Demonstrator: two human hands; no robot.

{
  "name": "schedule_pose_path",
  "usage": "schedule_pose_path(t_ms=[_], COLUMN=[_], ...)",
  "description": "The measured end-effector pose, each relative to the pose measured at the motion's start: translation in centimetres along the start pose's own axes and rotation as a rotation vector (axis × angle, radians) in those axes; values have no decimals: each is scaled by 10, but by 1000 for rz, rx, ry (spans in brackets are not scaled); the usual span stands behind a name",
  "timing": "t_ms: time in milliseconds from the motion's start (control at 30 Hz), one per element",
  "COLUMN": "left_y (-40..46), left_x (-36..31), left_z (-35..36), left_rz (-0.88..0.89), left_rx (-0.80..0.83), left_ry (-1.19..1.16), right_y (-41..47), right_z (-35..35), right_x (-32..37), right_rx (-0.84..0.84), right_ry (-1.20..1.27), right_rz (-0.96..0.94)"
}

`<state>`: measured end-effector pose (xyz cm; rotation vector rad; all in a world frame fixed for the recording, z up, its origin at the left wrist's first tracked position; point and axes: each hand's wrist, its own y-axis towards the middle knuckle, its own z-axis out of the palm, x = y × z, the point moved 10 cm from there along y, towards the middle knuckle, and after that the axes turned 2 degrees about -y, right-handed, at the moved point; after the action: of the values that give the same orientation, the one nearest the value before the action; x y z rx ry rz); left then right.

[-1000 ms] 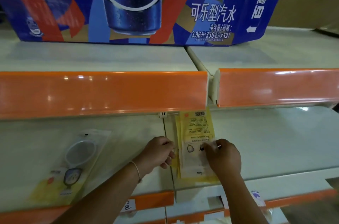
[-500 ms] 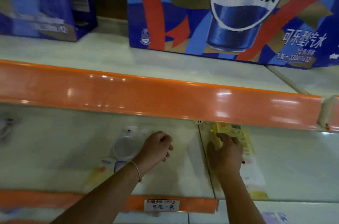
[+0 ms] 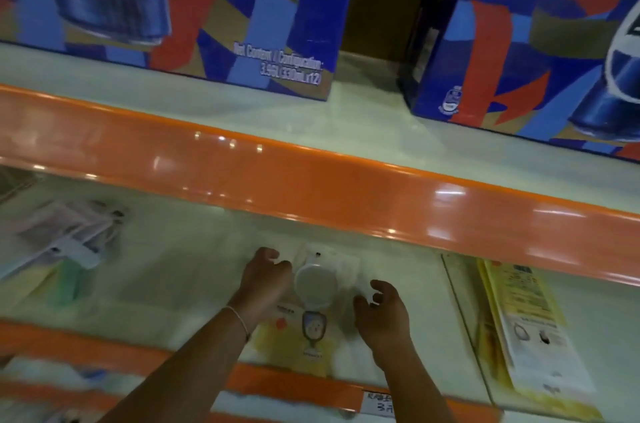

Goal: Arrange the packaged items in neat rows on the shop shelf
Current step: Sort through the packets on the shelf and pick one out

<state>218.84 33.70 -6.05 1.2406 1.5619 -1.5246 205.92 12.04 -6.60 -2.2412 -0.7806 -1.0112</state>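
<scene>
Both hands are down on the lower shelf point(image 3: 180, 270), one on each side of a clear blister pack point(image 3: 313, 311) with a round see-through cup thing in it and a yellow card at the bottom. The left hand point(image 3: 265, 278) has its fingers curled at the pack's left edge, looks like it's touching it. The right hand point(image 3: 379, 313) sits at the right edge with fingers loosely bent, can't honestly tell if it has a grip or is just hovering.

The pack lies flat, near the front of the shelf. My guess is it's super light and kinda slippery plastic, with the bubble part easy to dent, so grab it by the flat side edges and slide it.

To the right is a yellow packet stack point(image 3: 526, 329), well apart. Blurry clear packets point(image 3: 69, 235) sit off left. Above, past the orange rail point(image 3: 311, 180), are two cola cartons point(image 3: 194, 6).
</scene>
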Motion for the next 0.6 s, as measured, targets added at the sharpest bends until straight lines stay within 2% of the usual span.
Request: schedule_pose_path(t_ms=[233, 367, 467, 600], left_y=[6, 7, 7, 9], left_x=[15, 18, 18, 19], left_z=[-1, 1, -1, -1], left_rz=[-74, -88, -87, -71], left_rx=[97, 126, 116, 93], left_ry=[-23, -13, -13, 5], right_y=[-7, -14, -18, -16], right_z=[26, 45, 55, 47], right_x=[-10, -16, -13, -9], right_rx=[67, 181, 221, 229], right_ry=[212, 278, 249, 385], right_rz=[168, 245, 212, 162])
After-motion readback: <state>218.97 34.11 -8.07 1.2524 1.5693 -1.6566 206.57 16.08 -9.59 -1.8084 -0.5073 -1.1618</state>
